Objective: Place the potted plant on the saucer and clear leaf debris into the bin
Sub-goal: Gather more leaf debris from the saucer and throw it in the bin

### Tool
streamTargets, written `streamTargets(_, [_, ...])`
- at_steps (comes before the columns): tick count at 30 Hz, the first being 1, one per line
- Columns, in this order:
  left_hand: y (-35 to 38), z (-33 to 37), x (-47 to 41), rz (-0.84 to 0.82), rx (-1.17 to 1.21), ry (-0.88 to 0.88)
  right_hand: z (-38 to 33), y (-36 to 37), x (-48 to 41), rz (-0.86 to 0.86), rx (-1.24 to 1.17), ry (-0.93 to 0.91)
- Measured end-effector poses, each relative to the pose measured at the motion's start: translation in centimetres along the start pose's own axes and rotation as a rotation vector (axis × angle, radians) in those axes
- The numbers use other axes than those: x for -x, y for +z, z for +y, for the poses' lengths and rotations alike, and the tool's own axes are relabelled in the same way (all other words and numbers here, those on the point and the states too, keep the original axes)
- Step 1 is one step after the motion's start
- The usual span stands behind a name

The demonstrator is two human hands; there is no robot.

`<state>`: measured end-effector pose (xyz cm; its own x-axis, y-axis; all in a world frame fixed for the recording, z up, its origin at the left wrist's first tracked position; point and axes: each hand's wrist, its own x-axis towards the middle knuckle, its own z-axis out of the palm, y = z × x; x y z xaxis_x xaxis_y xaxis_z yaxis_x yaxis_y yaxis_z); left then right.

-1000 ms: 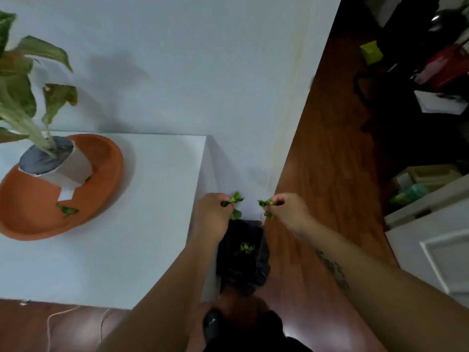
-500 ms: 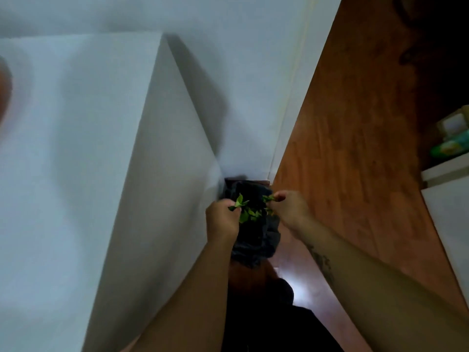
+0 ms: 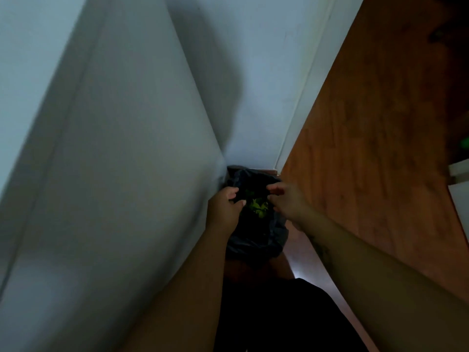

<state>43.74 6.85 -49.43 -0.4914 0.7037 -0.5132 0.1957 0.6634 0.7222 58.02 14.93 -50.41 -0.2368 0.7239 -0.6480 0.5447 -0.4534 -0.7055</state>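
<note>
The leaf debris (image 3: 257,208) is seen inside the bin (image 3: 256,240), directly below and between the left hand (image 3: 224,208) and the right hand (image 3: 288,200), whose fingers are loosely apart and empty.

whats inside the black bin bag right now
Green leaf scraps lie inside the black bin bag, between the left hand and right hand at its mouth. Anything deeper is lost in the dark; the hands cover part of the opening.

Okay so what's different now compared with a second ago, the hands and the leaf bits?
Both hands, left hand and right hand, let go of the leaf bits, which now lie inside the black bin bag. The view tipped down, losing the plant. The hands remain over the bag mouth.
</note>
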Motion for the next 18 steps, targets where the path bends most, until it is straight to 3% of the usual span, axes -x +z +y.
streamTargets(9, [-3.9,3.3,5.7,0.062,0.107,0.033,-4.4,-3.0,7.3,0.093,0.071,-0.104])
streamTargets(18, [-10.7,13.9,15.1,0.035,0.099,0.170,-14.9,-8.6,20.2,0.188,0.082,-0.166])
